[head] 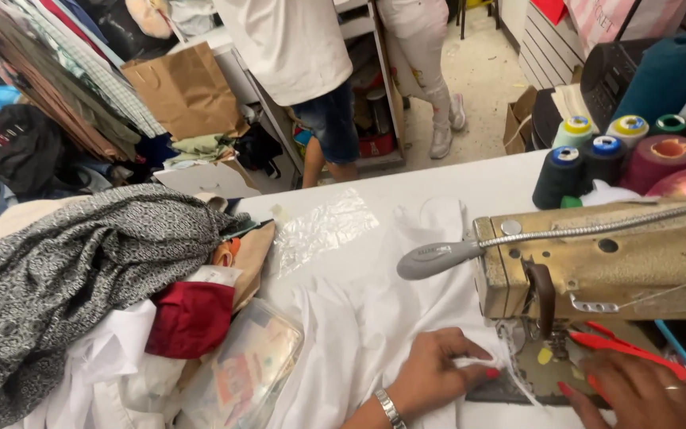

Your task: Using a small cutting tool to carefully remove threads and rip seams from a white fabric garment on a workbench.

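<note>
My left hand (pixel 437 369) lies flat on white fabric (pixel 375 318), left of the needle (pixel 551 345); right hand (pixel 637 393), nearer, grips red snips (pixel 621 348).

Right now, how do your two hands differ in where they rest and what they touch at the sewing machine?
The left hand lies flat on the white fabric, fingers spread toward the needle; the right hand sits on the other side of the needle, beside a red tool. The left hand's wrist bears a silver bracelet; none shows by the right hand. Both have red nails and lie under the sewing machine.
</note>
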